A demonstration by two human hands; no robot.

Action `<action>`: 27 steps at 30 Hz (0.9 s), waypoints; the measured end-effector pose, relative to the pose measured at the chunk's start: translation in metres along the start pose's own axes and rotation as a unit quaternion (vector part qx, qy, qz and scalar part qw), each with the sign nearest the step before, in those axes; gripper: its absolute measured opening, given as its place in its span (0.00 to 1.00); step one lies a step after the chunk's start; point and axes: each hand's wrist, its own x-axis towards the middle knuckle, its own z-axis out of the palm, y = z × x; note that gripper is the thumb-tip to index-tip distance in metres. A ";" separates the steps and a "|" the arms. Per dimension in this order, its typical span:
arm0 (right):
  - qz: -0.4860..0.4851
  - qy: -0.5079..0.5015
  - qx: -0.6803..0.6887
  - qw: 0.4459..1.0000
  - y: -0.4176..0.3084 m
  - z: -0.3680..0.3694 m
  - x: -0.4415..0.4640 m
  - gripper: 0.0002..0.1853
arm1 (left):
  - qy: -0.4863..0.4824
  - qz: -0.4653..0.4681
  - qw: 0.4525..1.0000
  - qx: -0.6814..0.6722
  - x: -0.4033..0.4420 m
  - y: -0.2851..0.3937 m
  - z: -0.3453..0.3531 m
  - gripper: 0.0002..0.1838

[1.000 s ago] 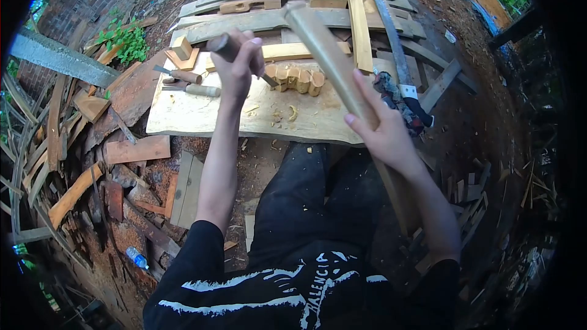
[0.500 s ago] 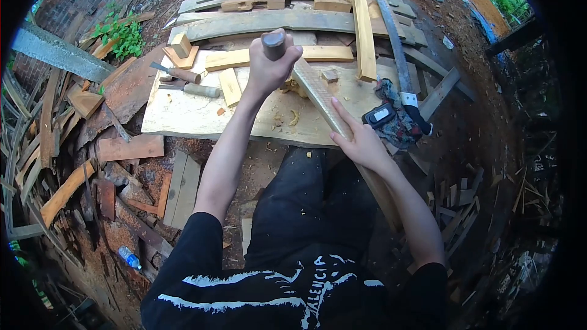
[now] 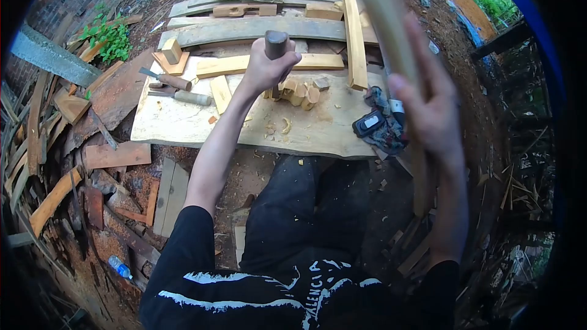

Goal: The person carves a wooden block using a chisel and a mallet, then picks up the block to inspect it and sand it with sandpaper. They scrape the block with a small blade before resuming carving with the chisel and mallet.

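A small carved piece of yellow wood [image 3: 302,94], its side cut into rounded lobes with rough, faceted ends, lies near the centre of the frame on a thick, pale wooden slab [image 3: 202,128]. A small squarish wood offcut [image 3: 320,84] sits beside it, and a thin curled shaving [image 3: 287,125] lies just below. The left hand [image 3: 266,68] is clenched around a dark, round-ended tool handle [image 3: 276,46], fingers wrapped and thumb across; the tool's lower end is at the left end of the carved piece, though contact is hard to tell. The right hand [image 3: 431,95], blurred, grasps a long, smooth, pale brown wooden bar [image 3: 391,21] at right of centre, thumb on one side and fingers, partly extended, on the other. Left on the slab are a flat yellow block [image 3: 221,94] and two tools with rounded wooden handles [image 3: 183,89]. At its right edge, a black device with a pale screen [image 3: 369,123] rests on a crumpled patterned cloth [image 3: 390,137]. Weathered grey planks [image 3: 257,30] span the upper part
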 end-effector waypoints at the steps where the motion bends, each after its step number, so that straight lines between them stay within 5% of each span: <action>1: 0.000 0.001 -0.004 1.000 -0.019 -0.006 0.008 0.41 | -0.013 -0.005 1.000 0.006 0.000 -0.007 -0.002 0.13; 3: 0.089 0.029 0.113 0.989 -0.055 -0.004 0.014 0.40 | -0.029 -0.008 0.999 0.011 0.003 -0.007 -0.004 0.11; 4: -0.040 -0.021 -0.039 0.998 -0.038 0.012 0.011 0.40 | -0.033 -0.057 0.997 0.034 0.003 0.000 -0.005 0.09; 5: 0.110 -0.186 -0.003 0.976 -0.035 0.021 -0.006 0.40 | -0.037 -0.105 0.992 0.057 0.002 0.004 -0.003 0.09; 6: 0.121 -0.244 -0.045 0.961 -0.034 0.019 -0.009 0.40 | 0.059 0.109 0.984 0.126 -0.002 -0.022 0.014 0.05; 7: 0.129 -0.301 -0.089 0.941 -0.036 0.016 -0.006 0.40 | 0.045 0.089 0.982 0.158 -0.003 -0.027 0.007 0.05; 10: 0.239 -0.249 -0.006 0.939 -0.068 -0.013 0.016 0.41 | -0.031 -0.043 0.992 0.114 -0.006 -0.032 -0.009 0.08; 13: 0.057 -0.053 0.040 0.996 -0.059 -0.010 0.014 0.44 | -0.032 -0.056 0.993 0.094 0.002 -0.021 -0.007 0.11; 17: 0.027 -0.016 -0.003 1.000 -0.042 0.000 -0.005 0.42 | 0.090 -0.057 0.994 0.022 0.001 0.000 -0.028 0.12; 19: 0.158 -0.065 0.048 0.984 -0.028 0.018 -0.029 0.43 | 0.121 -0.090 0.988 0.030 -0.001 0.029 -0.034 0.12; 21: 0.173 -0.087 -0.021 0.981 -0.003 0.041 -0.059 0.43 | 0.109 -0.127 0.981 0.094 0.005 0.022 -0.048 0.12; 22: 0.205 -0.102 -0.016 0.973 0.004 0.051 -0.072 0.43 | 0.040 -0.175 0.956 0.231 0.008 0.016 -0.051 0.12; 24: 0.245 -0.119 -0.015 0.962 0.018 0.067 -0.101 0.44 | -0.089 -0.269 0.843 0.456 0.012 0.021 -0.045 0.26; 27: 0.245 -0.117 -0.008 0.963 0.040 0.084 -0.145 0.43 | -0.198 -0.209 0.812 0.507 0.000 -0.010 -0.049 0.37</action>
